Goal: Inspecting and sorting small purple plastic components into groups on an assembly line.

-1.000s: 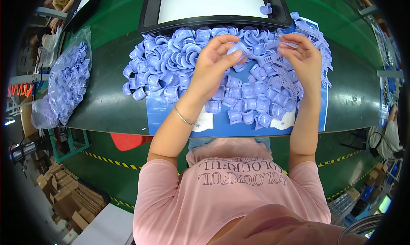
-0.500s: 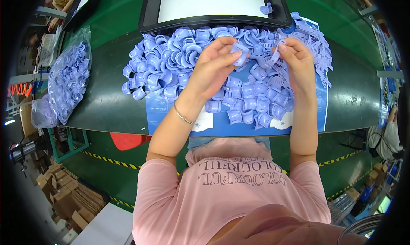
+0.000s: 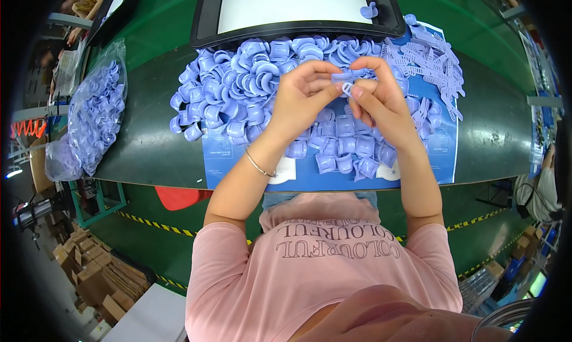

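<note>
Over the pile, my left hand [image 3: 301, 103] pinches a curved lavender plastic piece [image 3: 341, 77] between thumb and fingers. My right hand [image 3: 386, 106] is closed on a small slotted lavender strap [image 3: 347, 90], held against the curved piece. Fingers partly cover both parts, so whether they are joined cannot be seen. Many loose curved pieces [image 3: 235, 82] lie heaped beneath and left of my hands. Flat slotted straps [image 3: 432, 62] form a heap at the right.
A black-rimmed tray [image 3: 208, 20] with a white bottom stands at the far side, one lavender part [image 3: 369, 10] in its right corner. A clear bag [image 3: 98, 115] of lavender parts sits at left. A blue printed sheet [image 3: 220, 160] covers part of the dark green table [image 3: 152, 133].
My right hand has moved left with the strap and now meets the left hand at the curved piece. The left hand has shifted slightly right, and its piece has turned.
</note>
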Available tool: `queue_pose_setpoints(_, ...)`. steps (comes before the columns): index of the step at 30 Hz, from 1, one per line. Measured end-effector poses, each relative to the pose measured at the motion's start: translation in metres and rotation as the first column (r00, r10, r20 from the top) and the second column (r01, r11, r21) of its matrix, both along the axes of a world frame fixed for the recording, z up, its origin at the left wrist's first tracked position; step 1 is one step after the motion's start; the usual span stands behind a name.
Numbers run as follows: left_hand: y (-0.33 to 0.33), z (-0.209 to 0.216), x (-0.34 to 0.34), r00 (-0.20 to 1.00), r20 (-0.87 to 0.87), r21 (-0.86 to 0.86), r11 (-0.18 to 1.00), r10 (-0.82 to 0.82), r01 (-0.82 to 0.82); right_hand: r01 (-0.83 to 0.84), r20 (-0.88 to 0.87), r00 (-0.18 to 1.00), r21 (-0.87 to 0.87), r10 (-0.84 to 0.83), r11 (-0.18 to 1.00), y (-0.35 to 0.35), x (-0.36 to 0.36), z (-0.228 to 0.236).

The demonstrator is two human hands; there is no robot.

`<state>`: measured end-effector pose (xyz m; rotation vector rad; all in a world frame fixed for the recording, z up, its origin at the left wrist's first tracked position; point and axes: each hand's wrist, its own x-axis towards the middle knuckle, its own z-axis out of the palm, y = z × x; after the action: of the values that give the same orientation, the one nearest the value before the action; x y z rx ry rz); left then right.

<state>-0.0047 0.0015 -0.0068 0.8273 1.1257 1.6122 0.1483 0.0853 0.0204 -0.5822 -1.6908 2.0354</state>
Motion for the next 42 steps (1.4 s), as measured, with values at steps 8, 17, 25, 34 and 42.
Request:
queue_pose_setpoints(8, -0.001, -0.003, 0.002, 0.999, -0.046, 0.009, 1.0, -0.026, 0.026, 0.056, -0.015, 0.998, 0.073, -0.055, 0.996, 0.001, 0.0, -0.004)
queue_pose_setpoints(17, -0.001, -0.009, 0.005, 0.989, -0.142, 0.093, 0.996, 0.026, -0.013, 0.006, 0.011, 1.0, 0.035, -0.007, 0.999, 0.004, 0.0, -0.004)
queue_pose_setpoints(25, -0.001, -0.003, 0.006, 0.943, -0.315, 0.122, 0.99, 0.104, -0.068, 0.0, -0.015, 1.0, 0.04, 0.0, 0.999, 0.003, -0.002, -0.005)
queue_pose_setpoints(34, -0.005, -0.006, -0.004, 0.997, -0.073, 0.011, 1.0, 0.0, 0.001, 0.065, 0.057, 0.993, 0.456, -0.102, 0.888, -0.007, 0.0, -0.005)
queue_pose_setpoints(42, -0.004, -0.008, -0.007, 0.986, 0.148, -0.038, 0.995, -0.082, 0.088, 0.069, 0.059, 0.989, 0.636, -0.138, 0.769, -0.007, 0.0, -0.01)
